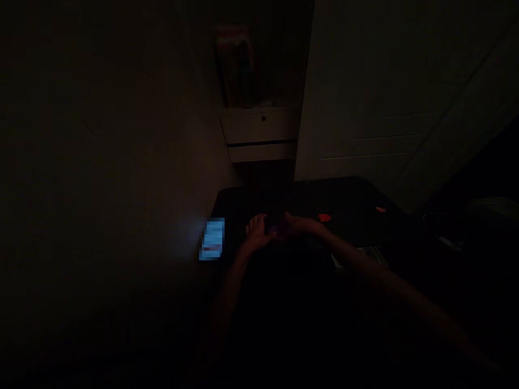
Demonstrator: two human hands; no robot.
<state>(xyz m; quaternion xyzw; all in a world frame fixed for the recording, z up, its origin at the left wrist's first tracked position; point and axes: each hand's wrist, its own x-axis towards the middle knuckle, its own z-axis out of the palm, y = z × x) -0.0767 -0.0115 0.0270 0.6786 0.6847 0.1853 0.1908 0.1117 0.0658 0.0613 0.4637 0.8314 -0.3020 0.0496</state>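
The room is very dark. Over the dark table (344,197), my left hand (255,232) has its fingers stretched out and its thumb reaching toward a small purple thing (276,230). My right hand (299,223) is closed at the other side of that purple thing, fingers bent around its edge. Its kind and exact shape are lost in the dark. A small bright orange-red piece (324,218) lies just right of my right hand. Another orange-red piece (380,209) is farther right on the table.
A glowing, blurred-out screen (213,239) stands at the table's left edge by the wall. Under my right forearm lies a flat printed sheet (373,256). White drawers (261,127) are behind the table, and a dim round container (446,232) is at the right.
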